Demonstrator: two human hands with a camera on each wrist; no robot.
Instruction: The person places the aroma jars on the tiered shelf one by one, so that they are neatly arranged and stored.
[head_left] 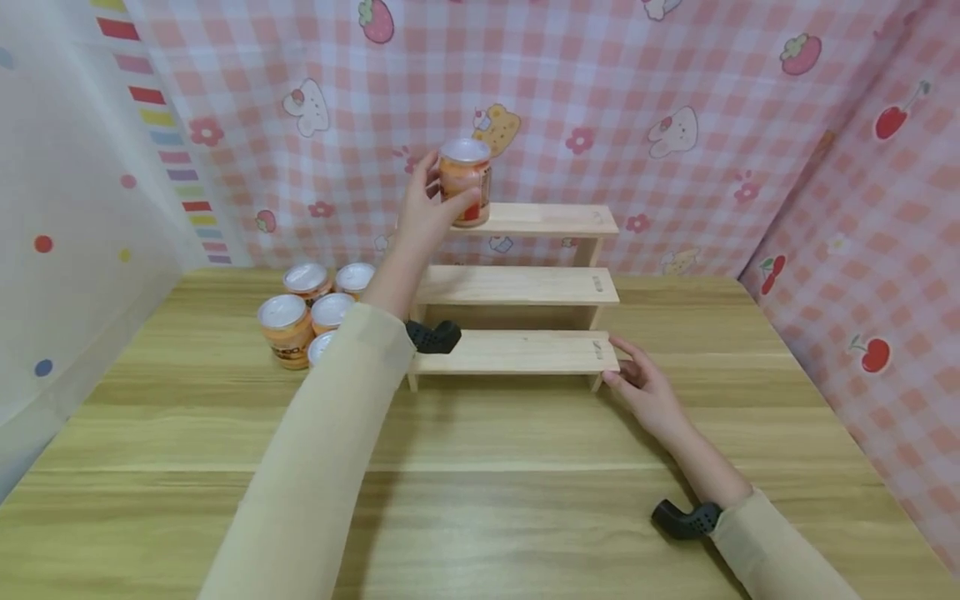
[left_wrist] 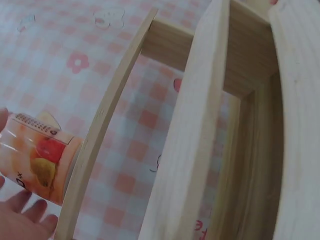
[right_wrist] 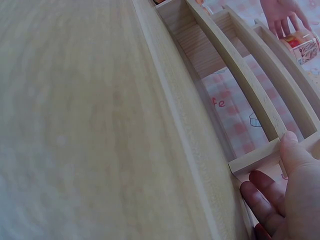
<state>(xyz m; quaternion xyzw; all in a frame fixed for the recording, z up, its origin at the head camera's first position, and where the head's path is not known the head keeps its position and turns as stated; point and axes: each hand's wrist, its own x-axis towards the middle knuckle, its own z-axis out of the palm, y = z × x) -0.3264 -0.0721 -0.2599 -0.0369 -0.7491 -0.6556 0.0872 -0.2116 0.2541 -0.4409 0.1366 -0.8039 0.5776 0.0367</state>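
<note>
A three-step wooden shelf rack [head_left: 517, 286] stands against the back cloth. My left hand [head_left: 429, 208] holds an orange-labelled can [head_left: 465, 183] with a silvery lid upright at the left end of the top step, thumb across its front. In the left wrist view, the can's base [left_wrist: 70, 170] meets the top step's edge, and the label shows red and yellow fruit. My right hand [head_left: 647, 396] grips the right end of the lowest step. In the right wrist view, its thumb [right_wrist: 295, 150] lies on the step's corner and its fingers are beside the side panel.
Several similar cans [head_left: 285, 329] cluster on the wooden table [head_left: 525, 483] left of the rack, partly behind my left sleeve. A pink checked cloth [head_left: 570, 100] hangs right behind the rack. White and pink cloth walls close off the sides. Both wrists carry black camera mounts [head_left: 686, 518].
</note>
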